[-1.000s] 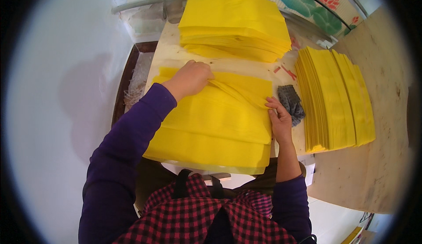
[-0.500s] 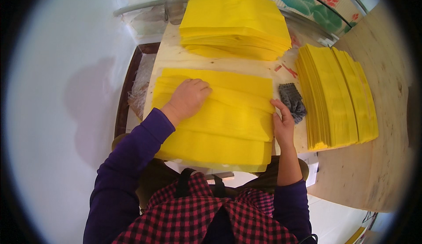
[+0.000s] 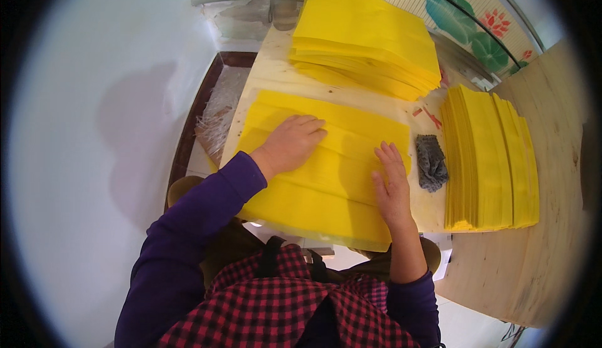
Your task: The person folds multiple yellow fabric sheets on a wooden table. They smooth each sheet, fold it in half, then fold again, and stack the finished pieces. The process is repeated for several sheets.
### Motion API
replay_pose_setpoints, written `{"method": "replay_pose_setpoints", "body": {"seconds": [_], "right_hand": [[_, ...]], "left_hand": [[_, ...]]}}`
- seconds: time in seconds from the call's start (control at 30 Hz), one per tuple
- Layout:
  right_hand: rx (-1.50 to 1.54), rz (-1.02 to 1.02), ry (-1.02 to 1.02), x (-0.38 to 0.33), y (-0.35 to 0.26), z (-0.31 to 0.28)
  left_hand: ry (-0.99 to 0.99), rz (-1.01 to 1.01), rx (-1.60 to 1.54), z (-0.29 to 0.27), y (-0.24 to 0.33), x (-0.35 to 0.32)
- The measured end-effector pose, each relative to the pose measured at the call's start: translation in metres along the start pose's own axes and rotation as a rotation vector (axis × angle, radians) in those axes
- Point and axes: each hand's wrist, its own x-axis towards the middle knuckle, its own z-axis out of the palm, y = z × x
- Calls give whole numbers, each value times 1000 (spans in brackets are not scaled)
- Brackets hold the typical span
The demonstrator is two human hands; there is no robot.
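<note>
A fanned stack of yellow paper sheets (image 3: 326, 178) lies on the wooden table (image 3: 276, 72) right in front of me. My left hand (image 3: 290, 144) rests flat on its upper left part, fingers together and pointing right. My right hand (image 3: 392, 185) presses palm down on the right side of the same sheets, fingers spread and pointing away from me. Neither hand grips anything.
A thick pile of yellow sheets (image 3: 367, 40) sits at the back of the table. Another fanned yellow pile (image 3: 492, 156) lies to the right. A dark grey cloth (image 3: 431, 163) lies between that pile and my right hand. A glass jar (image 3: 284, 3) stands at the far edge.
My left hand slid back toward me across the sheets, from the far edge to the middle left. My right hand shifted slightly inward onto the sheets and flattened.
</note>
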Motion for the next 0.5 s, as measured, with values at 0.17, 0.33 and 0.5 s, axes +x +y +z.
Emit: {"method": "replay_pose_setpoints", "body": {"seconds": [0.17,0.33,0.5], "right_hand": [[-91,-11,-104,13,-13,17],[-226,-17,-127,23,-13,35],[-250,-8,-141,23,-8,42]], "left_hand": [[31,18,-3,-4,2,0],[1,-56,-76,-15,9,0],[50,-208,-78,-28,-1,1]]}}
